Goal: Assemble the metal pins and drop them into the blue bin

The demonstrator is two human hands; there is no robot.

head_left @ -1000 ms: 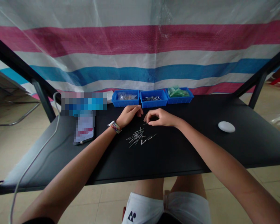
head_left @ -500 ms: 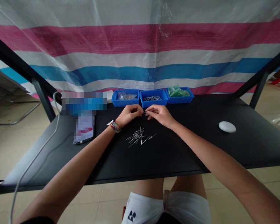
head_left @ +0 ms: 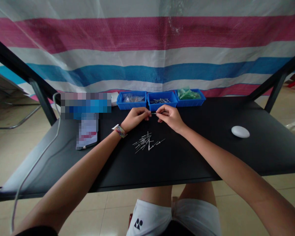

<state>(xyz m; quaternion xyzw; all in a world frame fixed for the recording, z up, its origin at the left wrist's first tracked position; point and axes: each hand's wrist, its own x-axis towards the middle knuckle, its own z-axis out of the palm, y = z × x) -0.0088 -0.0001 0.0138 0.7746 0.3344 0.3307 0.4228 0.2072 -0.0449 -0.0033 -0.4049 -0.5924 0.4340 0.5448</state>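
Observation:
A thin silver blind rivet (head_left: pixel 153 113) is held level between my two hands, in front of the middle blue bin. My left hand (head_left: pixel 138 117) pinches its left end between thumb and fingers. On the other end, the fingertips of my right hand (head_left: pixel 170 117) are closed. Nearer to me on the black table lies a loose pile of similar blind rivets (head_left: pixel 144 142), with a few lying apart on its right side. The middle blue bin (head_left: pixel 162 107) contains more of these metal pins.
A blue bin (head_left: pixel 131 106) with clear plastic bags stands left, another blue bin (head_left: pixel 191 103) with green bags right. A phone (head_left: pixel 87 132) and cable (head_left: pixel 36 157) lie left. A white oval object (head_left: pixel 240 131) rests on the black table (head_left: pixel 186 164). Striped sheeting hangs behind.
My hands have drawn slightly apart, and more of the blind rivet shows between them. The whole view has shifted a little; the pile looks unchanged.

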